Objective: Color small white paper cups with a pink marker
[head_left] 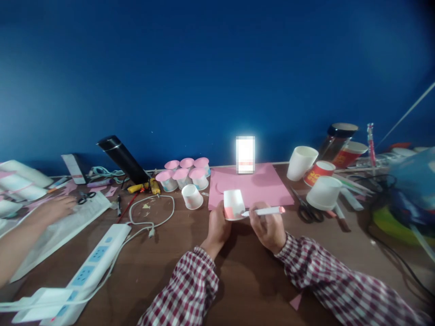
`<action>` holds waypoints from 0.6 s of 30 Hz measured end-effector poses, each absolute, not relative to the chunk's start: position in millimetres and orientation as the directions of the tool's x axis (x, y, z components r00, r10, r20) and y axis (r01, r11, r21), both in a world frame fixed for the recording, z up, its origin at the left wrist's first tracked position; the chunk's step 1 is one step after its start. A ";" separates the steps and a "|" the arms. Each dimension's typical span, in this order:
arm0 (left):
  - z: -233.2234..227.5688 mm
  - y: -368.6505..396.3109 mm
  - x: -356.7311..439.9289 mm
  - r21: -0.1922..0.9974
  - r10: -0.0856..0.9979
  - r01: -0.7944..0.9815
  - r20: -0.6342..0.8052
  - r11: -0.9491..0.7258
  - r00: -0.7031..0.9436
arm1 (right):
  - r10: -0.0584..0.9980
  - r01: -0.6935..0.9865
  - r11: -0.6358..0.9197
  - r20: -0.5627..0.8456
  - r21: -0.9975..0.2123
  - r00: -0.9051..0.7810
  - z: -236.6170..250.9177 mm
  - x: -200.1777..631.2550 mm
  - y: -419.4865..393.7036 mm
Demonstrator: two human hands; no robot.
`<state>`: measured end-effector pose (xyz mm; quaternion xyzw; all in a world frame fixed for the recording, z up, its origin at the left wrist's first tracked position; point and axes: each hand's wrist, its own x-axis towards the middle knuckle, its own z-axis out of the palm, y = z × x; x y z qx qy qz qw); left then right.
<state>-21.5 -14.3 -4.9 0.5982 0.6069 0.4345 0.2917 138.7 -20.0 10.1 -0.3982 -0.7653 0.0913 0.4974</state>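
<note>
My left hand (219,228) is wrapped round a white paper cup (234,199) whose side is partly coloured pink-orange. In my right hand (268,228) is a white marker (267,211) with a reddish end, its tip at the cup's side near the lower edge. Whether the tip touches the cup I cannot tell. Behind the cup lies a sheet of pink paper (251,185). Left of it stands another white paper cup (192,197), beside several cups with pink paper tops (181,174).
Scissors (307,213), white cups (322,192) and a red cup (318,173) stand to the right. Left are a power strip (91,267), a looped white cable (173,206) and a black flask (124,158). Another person's hand (54,210) reaches in at far left.
</note>
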 end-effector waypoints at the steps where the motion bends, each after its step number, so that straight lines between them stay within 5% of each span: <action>1: -5.5 -14.0 -21.5 0.877 0.979 0.470 0.169 -0.096 -0.117 | 0.704 0.521 0.664 0.683 -0.536 -0.195 10.2 138.9 -20.0; 18: -2.9 -13.0 -19.6 0.921 0.979 0.365 0.182 -0.137 -0.091 | 0.684 0.506 0.683 0.704 -0.527 -0.190 9.9 138.2 -19.9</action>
